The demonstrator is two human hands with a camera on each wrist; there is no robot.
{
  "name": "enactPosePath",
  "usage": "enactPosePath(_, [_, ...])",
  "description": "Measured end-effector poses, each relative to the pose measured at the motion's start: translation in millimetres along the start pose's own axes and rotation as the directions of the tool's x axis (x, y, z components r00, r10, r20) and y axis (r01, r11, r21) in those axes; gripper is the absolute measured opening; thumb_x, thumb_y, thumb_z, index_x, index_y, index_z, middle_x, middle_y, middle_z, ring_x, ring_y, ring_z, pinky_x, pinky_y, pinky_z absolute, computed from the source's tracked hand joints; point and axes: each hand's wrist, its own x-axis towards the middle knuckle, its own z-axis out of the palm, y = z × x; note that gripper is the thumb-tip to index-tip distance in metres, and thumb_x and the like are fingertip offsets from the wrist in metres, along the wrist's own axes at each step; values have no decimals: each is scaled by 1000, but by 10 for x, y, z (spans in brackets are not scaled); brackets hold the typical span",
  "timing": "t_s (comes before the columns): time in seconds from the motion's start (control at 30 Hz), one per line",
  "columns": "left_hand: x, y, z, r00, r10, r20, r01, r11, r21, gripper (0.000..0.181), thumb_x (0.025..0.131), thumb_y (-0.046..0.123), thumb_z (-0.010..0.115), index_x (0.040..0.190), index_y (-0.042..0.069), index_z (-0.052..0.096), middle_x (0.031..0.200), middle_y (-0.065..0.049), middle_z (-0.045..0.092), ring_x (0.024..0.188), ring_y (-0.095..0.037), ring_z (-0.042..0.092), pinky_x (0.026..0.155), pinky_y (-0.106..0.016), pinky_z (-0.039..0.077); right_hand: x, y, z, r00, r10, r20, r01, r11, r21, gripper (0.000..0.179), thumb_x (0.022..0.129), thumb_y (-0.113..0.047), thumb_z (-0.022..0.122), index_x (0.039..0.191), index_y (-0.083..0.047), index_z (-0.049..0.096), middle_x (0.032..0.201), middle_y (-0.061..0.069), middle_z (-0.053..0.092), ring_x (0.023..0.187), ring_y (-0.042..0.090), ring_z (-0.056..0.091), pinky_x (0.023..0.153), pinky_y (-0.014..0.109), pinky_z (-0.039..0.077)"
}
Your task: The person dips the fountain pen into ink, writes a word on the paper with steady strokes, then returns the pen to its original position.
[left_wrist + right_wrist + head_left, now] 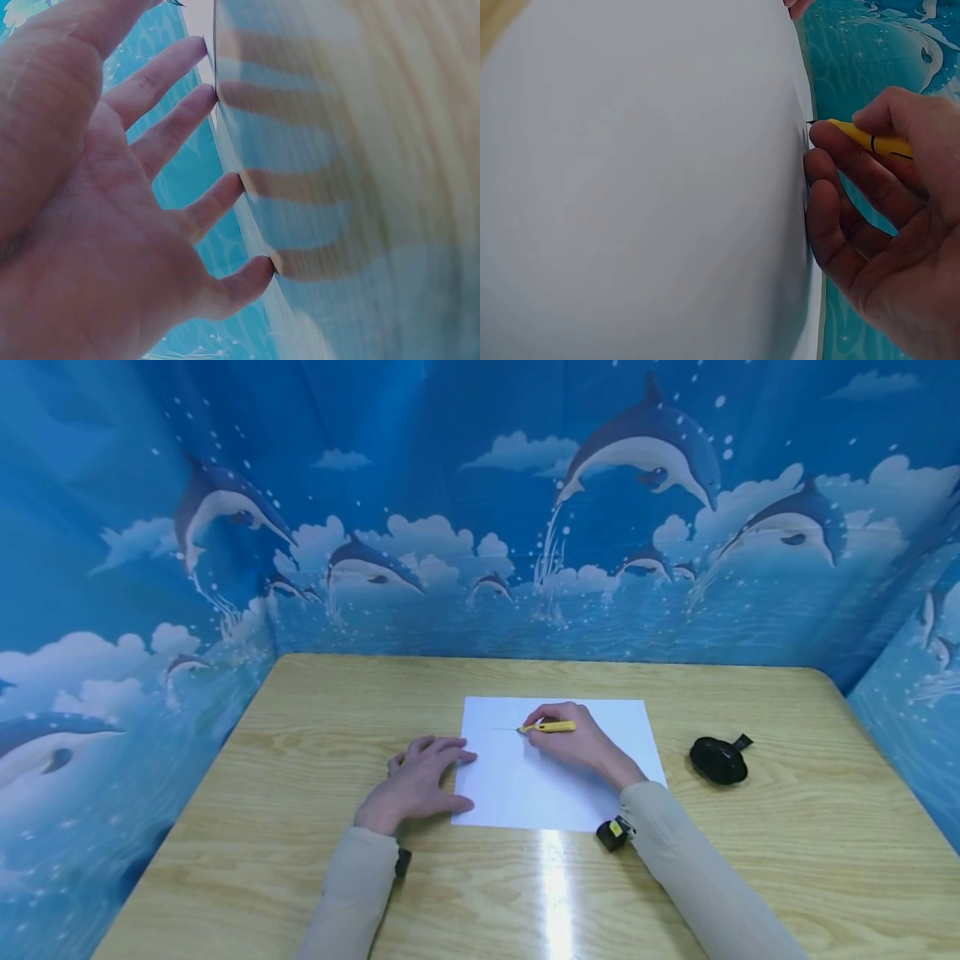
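My right hand [573, 735] pinches a yellow pen [557, 726] between thumb and fingers, over the upper middle of a white sheet of paper [502, 785]. The pen's dark tip meets the right end of a thin line [504, 728] on the sheet. In the right wrist view the yellow pen [862, 138] lies between thumb and index finger, the other fingers curled below with their tips at the paper. My left hand [423, 778] is spread at the sheet's left edge, holding nothing. The left wrist view shows its fingertips [259, 270] down on the surface.
A black rounded object with a short tab [718, 761] lies on the wooden table [315, 718], right of the paper. Behind the table hangs a blue curtain [450, 460] printed with dolphins. Black wrist cameras [613, 834] sit close above the tabletop.
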Motion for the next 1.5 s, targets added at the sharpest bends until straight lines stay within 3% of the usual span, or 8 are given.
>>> enactPosePath(1.5, [-24,-8,8,1000,13,-5,-13,1000,-6,65,86,42,81,145,29,56,164,4,38,156,-40,18,118,-76,15,-98,99,-142,999,46,-27,-46,999,-5,14,93,-22,68,104,-18,77,97,4,74,77,20,59,71,32,49])
